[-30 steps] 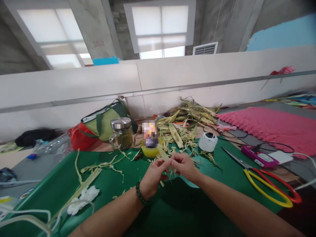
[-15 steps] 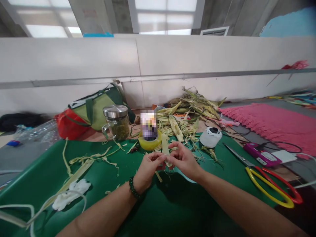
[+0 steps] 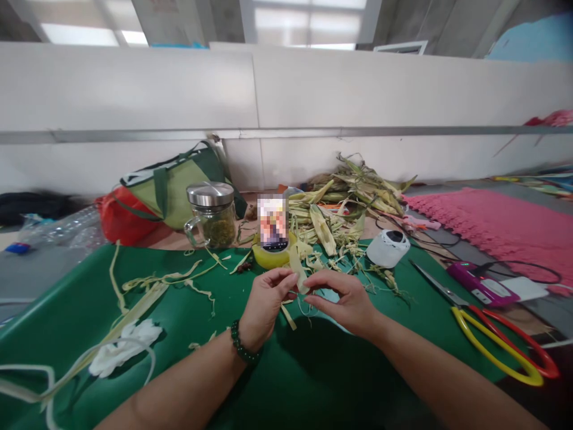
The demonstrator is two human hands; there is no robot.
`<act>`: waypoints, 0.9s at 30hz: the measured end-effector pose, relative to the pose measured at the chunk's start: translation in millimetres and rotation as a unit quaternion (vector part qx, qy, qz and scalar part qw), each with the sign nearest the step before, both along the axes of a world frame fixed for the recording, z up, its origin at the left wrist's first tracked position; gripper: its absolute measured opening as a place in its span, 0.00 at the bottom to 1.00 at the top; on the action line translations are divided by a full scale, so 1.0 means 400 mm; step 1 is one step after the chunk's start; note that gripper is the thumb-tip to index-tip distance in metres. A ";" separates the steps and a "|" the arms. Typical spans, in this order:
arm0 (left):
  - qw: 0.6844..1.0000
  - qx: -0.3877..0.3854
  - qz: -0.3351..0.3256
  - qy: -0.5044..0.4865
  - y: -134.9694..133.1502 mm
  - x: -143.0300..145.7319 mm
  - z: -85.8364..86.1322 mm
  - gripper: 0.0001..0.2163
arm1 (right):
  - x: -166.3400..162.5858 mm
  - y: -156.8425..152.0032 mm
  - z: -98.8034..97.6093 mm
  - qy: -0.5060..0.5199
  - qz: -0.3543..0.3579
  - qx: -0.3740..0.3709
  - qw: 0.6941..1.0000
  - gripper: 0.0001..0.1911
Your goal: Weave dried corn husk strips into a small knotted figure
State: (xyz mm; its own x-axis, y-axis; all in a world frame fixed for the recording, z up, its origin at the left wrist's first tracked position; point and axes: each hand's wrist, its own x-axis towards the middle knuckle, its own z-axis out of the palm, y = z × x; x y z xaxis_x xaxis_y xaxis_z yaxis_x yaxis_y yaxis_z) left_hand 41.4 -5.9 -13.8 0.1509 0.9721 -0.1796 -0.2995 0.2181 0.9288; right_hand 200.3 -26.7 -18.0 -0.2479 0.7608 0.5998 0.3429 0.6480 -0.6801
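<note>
My left hand [image 3: 268,304], with a dark green bead bracelet at its wrist, pinches a pale corn husk strip [image 3: 296,269] between thumb and fingers. The strip stands up from the fingertips, its upper end near a yellow ring-shaped roll [image 3: 271,258]. My right hand [image 3: 347,298] is close beside it, index fingertip at the strip's lower edge and thumb apart below. A thin pale thread [image 3: 304,309] loops under the fingers; whether it is held, I cannot tell. A phone [image 3: 273,224] with a blurred screen stands in the yellow roll.
A heap of corn husks [image 3: 358,185] lies behind. Large scissors [image 3: 474,316] and a white spool-like roll [image 3: 388,249] are at right, near a purple power strip [image 3: 483,283]. A lidded glass mug [image 3: 215,218] stands left. White crumpled tissue [image 3: 125,349] lies on the green mat [image 3: 188,334].
My right thumb and index finger have parted and drawn slightly right from the strip. The strip's top now leans left. The view has tilted down slightly.
</note>
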 end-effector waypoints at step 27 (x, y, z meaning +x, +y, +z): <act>0.989 0.045 -0.119 0.077 -0.011 -0.004 0.018 0.13 | -0.010 0.018 -0.005 0.211 0.012 -0.293 0.932 0.13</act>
